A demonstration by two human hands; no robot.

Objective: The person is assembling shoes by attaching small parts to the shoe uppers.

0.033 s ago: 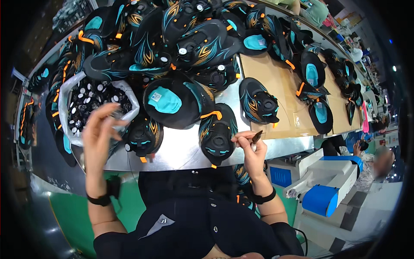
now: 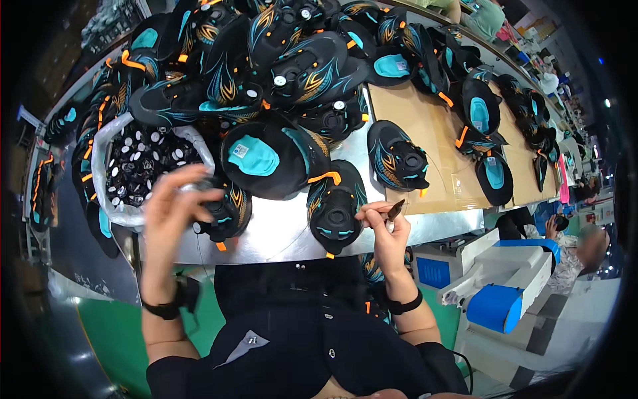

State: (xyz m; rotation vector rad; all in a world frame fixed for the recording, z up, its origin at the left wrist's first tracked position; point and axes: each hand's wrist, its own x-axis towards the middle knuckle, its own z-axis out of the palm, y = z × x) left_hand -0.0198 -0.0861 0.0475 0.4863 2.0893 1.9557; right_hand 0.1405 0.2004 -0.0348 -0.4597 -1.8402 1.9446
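My left hand (image 2: 174, 206), smeared by motion, is just in front of a plastic-lined bag (image 2: 100, 159) full of black and white round dials (image 2: 143, 156). A small greyish piece, too blurred to name, seems pinched between its fingertips. My right hand (image 2: 389, 229) is closed around a small tool with a dark pointed tip (image 2: 397, 209). Its thumb and forefinger touch the right side of a black shoe upper (image 2: 336, 216) with teal and orange lines. That upper lies at the table's front edge, with a round black base on it and an orange tab.
Shoe uppers (image 2: 306, 70) are heaped at the back. Another upper (image 2: 399, 159) lies by a cardboard sheet (image 2: 432, 133), and one (image 2: 229, 209) lies beside the bag. A white and blue machine (image 2: 495, 309) stands at right, with a person (image 2: 565, 256) beyond it.
My left hand has moved right and slightly toward me, away from the bag's opening, its fingers drawing closer together. My right hand and the upper have hardly moved.
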